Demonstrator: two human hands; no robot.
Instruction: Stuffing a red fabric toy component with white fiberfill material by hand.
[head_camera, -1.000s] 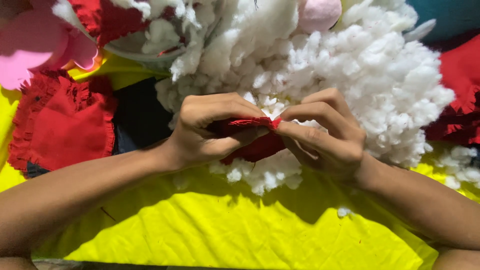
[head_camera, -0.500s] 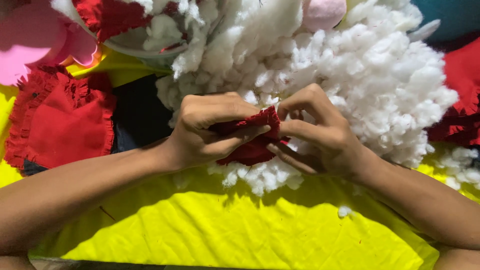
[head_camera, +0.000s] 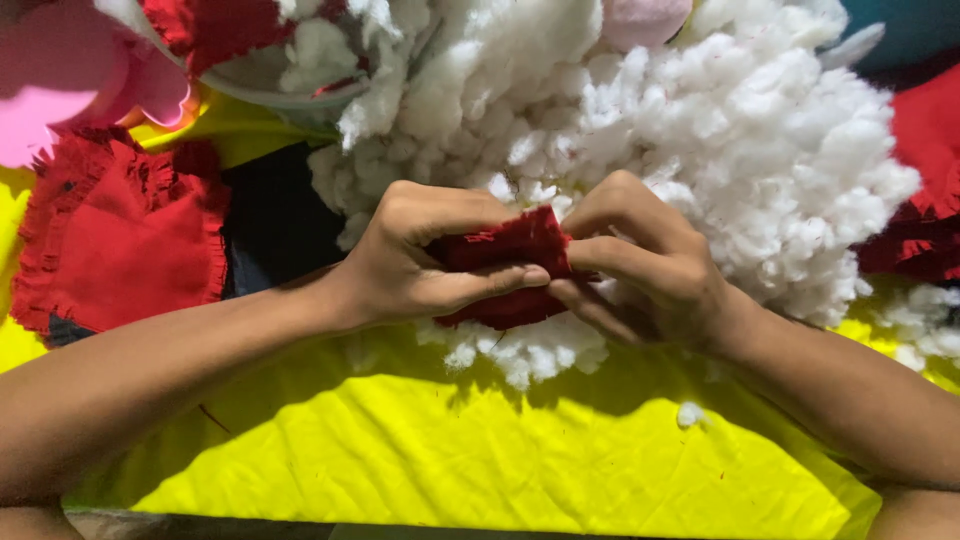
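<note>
We hold a small red fabric pouch (head_camera: 505, 265) between both hands, just off the centre of the view toward 12 o'clock, above the yellow cloth (head_camera: 480, 450) and right in front of the big heap of white stuffing (head_camera: 700, 150). Our left hand (head_camera: 415, 260) wraps the pouch from 9 o'clock, thumb stretched along its near side and fingers curled over the top, clenched on the fabric. Our right hand (head_camera: 645, 265) meets it from 3 o'clock, fingertips pinched on the frayed upper edge of the pouch.

As for progress, we judge the pouch to be partly filled: it looks plump between the hands, yet whether any fibre shows at its mouth we cannot tell, since the fingers hide the opening. The edge looks ungathered and unclosed, so the closing seems left to do.

A great deal of stuffing lies unused, spreading from 12 to 3 o'clock, with small tufts (head_camera: 690, 413) on the yellow cloth at 5 o'clock. A flat red fringed square (head_camera: 120, 235) lies at 9 o'clock, apparently unworked, and more red fabric (head_camera: 925, 190) sits at 3 o'clock. A pink shape (head_camera: 60, 85) rests at 10 o'clock.
</note>
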